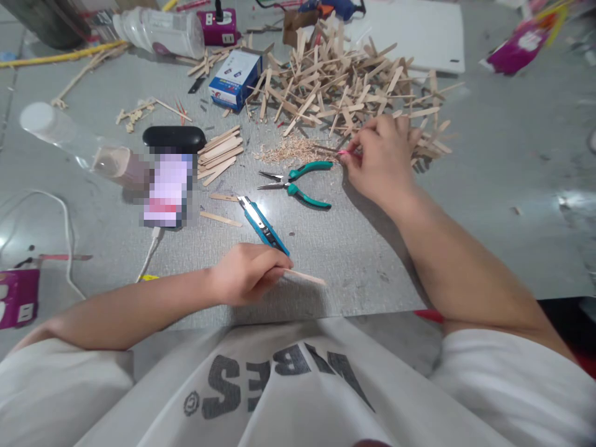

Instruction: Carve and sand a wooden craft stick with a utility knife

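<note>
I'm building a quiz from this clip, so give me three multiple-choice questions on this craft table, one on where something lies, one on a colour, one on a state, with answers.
1. Where do the pliers lie?
A. On the white board
B. On the table between the utility knife and the stick pile
C. On the blue box

2. What colour are the pliers' handles?
A. Teal
B. Yellow
C. Black

3. What is the left hand doing?
A. Resting flat and empty
B. Gripping the pliers
C. Holding a thin wooden stick

Answers: 1 B, they lie on bare table below the pile; 2 A, both grips are teal; 3 C, the stick juts from its closed fingers.
</note>
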Motion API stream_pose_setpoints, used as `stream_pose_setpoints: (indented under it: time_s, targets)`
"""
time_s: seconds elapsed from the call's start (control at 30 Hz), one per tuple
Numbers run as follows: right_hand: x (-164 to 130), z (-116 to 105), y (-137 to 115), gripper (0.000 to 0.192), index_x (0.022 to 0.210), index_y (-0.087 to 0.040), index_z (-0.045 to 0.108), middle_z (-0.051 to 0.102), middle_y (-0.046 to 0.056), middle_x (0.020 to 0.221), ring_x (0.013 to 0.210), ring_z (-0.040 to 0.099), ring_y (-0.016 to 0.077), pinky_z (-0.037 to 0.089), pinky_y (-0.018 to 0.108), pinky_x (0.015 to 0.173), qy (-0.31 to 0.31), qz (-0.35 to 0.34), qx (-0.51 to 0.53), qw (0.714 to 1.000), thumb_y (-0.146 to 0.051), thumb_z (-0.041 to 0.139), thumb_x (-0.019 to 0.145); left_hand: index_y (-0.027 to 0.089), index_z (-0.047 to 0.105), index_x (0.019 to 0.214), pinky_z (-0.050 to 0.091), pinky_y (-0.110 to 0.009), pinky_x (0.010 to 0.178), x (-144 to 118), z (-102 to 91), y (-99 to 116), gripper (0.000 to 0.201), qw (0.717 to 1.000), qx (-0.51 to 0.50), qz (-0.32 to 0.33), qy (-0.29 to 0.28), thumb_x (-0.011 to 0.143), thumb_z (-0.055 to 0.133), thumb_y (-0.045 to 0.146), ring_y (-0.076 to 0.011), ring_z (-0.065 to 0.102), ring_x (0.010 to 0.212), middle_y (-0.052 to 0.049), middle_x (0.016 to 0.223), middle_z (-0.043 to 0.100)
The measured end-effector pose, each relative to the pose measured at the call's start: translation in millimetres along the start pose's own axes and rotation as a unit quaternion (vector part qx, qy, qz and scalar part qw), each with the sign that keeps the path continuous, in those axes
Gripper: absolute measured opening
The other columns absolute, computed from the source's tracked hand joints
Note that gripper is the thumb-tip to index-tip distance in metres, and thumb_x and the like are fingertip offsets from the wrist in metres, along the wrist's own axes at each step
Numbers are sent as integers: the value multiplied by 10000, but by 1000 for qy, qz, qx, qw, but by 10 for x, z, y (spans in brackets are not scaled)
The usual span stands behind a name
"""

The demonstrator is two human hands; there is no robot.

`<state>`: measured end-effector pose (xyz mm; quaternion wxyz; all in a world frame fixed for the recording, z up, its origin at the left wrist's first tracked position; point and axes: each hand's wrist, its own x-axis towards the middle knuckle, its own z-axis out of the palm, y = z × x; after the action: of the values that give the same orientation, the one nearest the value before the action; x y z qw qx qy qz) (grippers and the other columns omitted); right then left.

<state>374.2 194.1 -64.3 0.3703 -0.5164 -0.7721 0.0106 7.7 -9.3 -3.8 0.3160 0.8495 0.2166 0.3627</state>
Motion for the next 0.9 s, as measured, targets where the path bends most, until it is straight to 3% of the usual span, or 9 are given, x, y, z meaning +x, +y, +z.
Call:
stream_pose_setpoints:
  time_s: [0.13,0.37,0.43,0.5,0.6,0.67,0.77,0.83,0.9]
  targets:
    - [-14,-56,-50,353,959,-268,695,768,137,1251,1297,563,359,466,577,1200,22,-4,12,1000,-475,952,1084,214,712,1159,732,-360,783,-3,29,3,167,996,81,-29,-13,1198,551,209,-264,931,931,-162,1142,943]
    - [-49,-205,-296,210,1035,-322,693,765,88,1008,1053,614,319,515,556,1058,63,-26,-4,998,-468,816,1124,217,768,1034,539,-275,595,-8,-61,50,232,963,214,-146,78,1185,605,286,-184,785,627,-44,778,848]
    - [-106,-258,-450,164,1084,-323,710,785,92,1042,1043,659,320,526,541,1002,87,-35,-5,996,-472,746,1145,224,739,1045,525,-273,583,-2,-74,55,180,972,183,-89,120,1172,618,263,-175,754,590,-30,751,831]
    - [-176,-295,-606,149,1044,-308,708,735,57,895,860,642,285,513,501,888,38,-28,2,999,-439,757,1096,235,707,1087,500,-257,566,-6,-60,70,104,982,121,-26,146,1158,632,225,-147,692,534,-3,728,804]
    - [-251,-325,-778,183,968,-296,690,621,2,724,670,530,234,463,456,776,-59,16,7,998,-410,834,978,237,667,1148,452,-200,526,-18,-8,115,61,987,-17,-68,144,1190,627,216,-94,611,464,36,683,767]
    - [-269,-345,-845,215,962,-299,676,599,-10,700,633,497,220,442,444,737,-75,41,24,996,-416,855,951,230,642,1142,478,-181,511,-9,30,145,122,962,-139,-186,145,1234,610,304,-92,638,461,22,686,790]
    - [-292,-387,-951,224,974,-316,636,581,-15,685,605,495,222,417,445,684,-52,59,82,994,-441,819,1007,234,603,1068,464,-199,446,45,63,167,306,869,-293,-358,176,1213,665,497,-116,656,447,-3,668,792]
    - [-345,-419,-1081,225,978,-328,604,585,-11,697,589,514,224,402,448,649,-37,59,136,988,-468,748,1079,239,587,1046,431,-203,417,91,69,170,361,833,-327,-404,190,1154,741,548,-120,653,437,0,659,786]
    - [-436,-456,-1272,237,1010,-337,611,588,-14,692,557,499,217,379,447,609,-46,43,191,980,-521,670,1146,240,583,1036,414,-204,407,127,67,175,375,825,-326,-416,198,1108,795,541,-117,649,435,11,650,780]
